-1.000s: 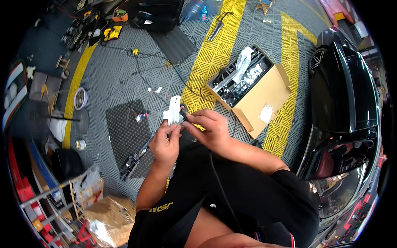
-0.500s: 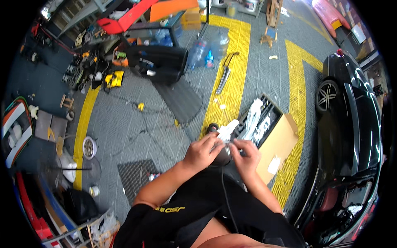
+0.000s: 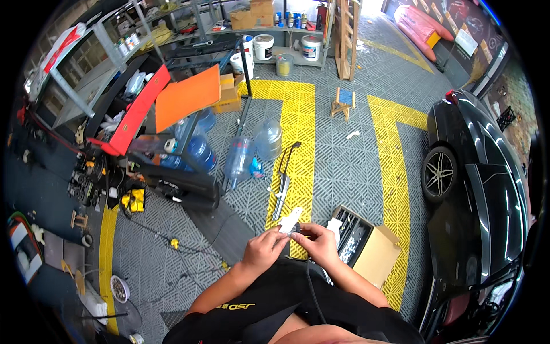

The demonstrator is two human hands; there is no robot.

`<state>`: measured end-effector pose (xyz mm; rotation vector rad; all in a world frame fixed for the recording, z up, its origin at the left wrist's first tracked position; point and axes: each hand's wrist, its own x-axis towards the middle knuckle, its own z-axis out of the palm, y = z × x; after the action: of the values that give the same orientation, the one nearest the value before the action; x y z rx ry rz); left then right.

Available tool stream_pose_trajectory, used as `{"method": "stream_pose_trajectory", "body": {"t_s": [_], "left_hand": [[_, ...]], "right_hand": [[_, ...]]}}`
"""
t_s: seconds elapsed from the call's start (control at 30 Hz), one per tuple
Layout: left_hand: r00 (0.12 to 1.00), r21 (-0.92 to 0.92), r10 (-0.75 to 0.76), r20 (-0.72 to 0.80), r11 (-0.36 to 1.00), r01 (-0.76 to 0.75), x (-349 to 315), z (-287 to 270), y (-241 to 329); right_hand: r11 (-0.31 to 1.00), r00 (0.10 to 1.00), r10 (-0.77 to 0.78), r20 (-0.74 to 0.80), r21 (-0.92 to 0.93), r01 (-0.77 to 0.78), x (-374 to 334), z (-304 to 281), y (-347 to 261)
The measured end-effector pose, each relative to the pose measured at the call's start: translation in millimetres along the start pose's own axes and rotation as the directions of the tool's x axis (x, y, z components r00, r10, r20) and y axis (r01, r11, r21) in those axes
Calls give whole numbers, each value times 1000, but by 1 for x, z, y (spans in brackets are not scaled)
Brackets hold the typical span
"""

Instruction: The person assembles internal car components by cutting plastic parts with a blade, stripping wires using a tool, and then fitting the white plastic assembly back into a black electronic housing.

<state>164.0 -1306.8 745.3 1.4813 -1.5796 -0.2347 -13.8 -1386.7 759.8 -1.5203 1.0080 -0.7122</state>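
Observation:
In front of my body, my left hand [image 3: 264, 250] pinches the lower end of a white, flat, irregular piece [image 3: 291, 220] that looks like plastic or film. Close beside it, my right hand [image 3: 318, 244] has its fingers closed at a small dark part [image 3: 296, 229] by the white piece; its kind is too small to make out. The fingertips of both hands nearly meet. Just past my right hand stands an open cardboard box [image 3: 378, 257] holding black parts and clear wrapping. A dark cable [image 3: 312, 286] hangs down across my black shirt.
A black car [image 3: 481, 189] stands along the right. On the tiled floor ahead lie a long black strip-like part [image 3: 282, 192] and large water bottles [image 3: 239, 159]. A small stool [image 3: 343, 103] stands farther off. Shelving with buckets [image 3: 311, 48] lines the back; an orange panel [image 3: 189, 96] is at left.
The view has tilted up, bringing more of the back shelving into sight. My hands have drawn closer together around the white piece, which now stands more upright.

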Motion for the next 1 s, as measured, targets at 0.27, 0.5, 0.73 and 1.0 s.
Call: {"method": "stream_pose_trajectory", "body": {"t_s": [0.27,0.5,0.73,1.0], "left_hand": [[969,-206,205,135,963,-175,258,163,-94],[897,-422,416,151,848,-322,506,292,-105],[828,-410,526,195,810,-419,707,433,-105],[844,-435,479,242,831,-347,934,637,-100]], "right_hand": [[958,915,203,-350,265,-111,224,-134,30],[960,785,138,-604,276,44,394,-277,3],[981,595,-145,-791,-194,-20,556,-419,0],[993,657,-116,-745,-88,75,755,-655,32]]}}
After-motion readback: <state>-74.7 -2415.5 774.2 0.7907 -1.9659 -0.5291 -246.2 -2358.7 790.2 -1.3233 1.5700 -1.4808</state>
